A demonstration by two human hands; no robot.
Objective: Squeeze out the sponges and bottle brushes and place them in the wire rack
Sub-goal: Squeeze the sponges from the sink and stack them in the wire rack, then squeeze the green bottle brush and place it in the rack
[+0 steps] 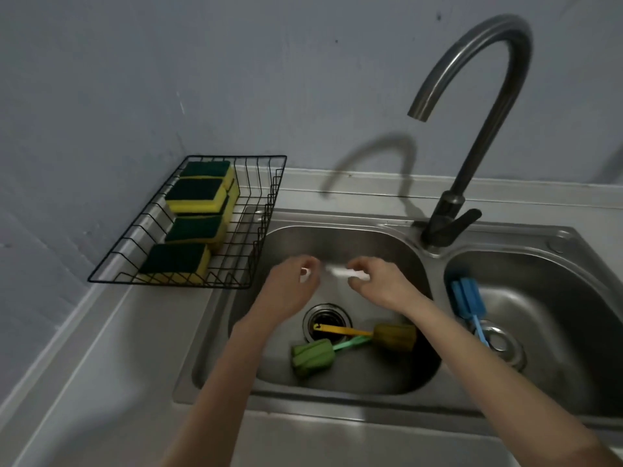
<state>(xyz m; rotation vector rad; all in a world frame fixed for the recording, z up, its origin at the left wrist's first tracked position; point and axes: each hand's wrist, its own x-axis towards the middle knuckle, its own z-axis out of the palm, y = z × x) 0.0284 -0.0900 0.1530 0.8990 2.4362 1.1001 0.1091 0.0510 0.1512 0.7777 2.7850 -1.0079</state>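
Over the left sink basin (337, 237) both my hands hold a white bottle brush (340, 273). My left hand (293, 288) closes on one end, where a small white piece shows. My right hand (377, 281) grips the other end; the part between the hands is blurred. On the basin floor lie a green bottle brush (313, 357) and a yellow bottle brush (394, 337), their handles crossing beside the drain (325, 323). A blue bottle brush (467, 301) lies in the right basin (553, 311). The black wire rack (266, 210) at the back left holds several green-and-yellow sponges (195, 197).
A tall curved tap (485, 106) rises between the two basins, its spout over the left one. The rack sits on the grey counter (111, 348) against the wall, its right half free of sponges. The right basin has its own drain (502, 342).
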